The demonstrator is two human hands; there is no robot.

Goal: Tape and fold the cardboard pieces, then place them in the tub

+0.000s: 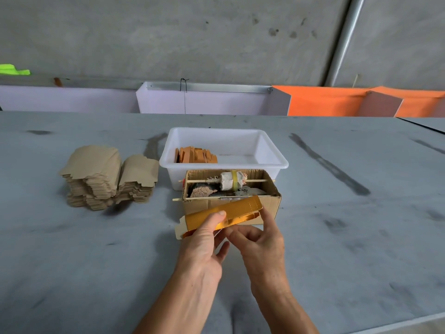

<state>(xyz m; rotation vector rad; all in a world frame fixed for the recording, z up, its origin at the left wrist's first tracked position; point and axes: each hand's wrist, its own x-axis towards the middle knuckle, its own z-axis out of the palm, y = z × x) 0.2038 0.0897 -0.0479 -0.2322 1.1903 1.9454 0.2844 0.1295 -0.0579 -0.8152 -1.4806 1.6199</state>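
Just above the grey table [337,237], in front of the small brown corrugated box [265,203], both hands hold one gold-faced flat cardboard piece [231,210] tilted toward the camera, probably so its crease and flap can be worked. The left hand [204,239] grips it from below with the thumb pressed on the shiny face; the right hand [262,239] pinches its lower edge and right end, fingers curled as if folding or smoothing a strip. The piece touches neither table nor tub.

Behind the box, the white rectangular plastic tub [272,150] sits within reach, so finished pieces can be dropped straight in. One row of orange folded pieces [196,155] leans in its left corner; I cannot count them exactly. Two stacks of plain tan die-cut cardboard blanks [108,177] wait at the left, too many to count. Two thin wooden sticks [204,181] cross the box, one carrying a single cloth-wrapped roll [232,180].
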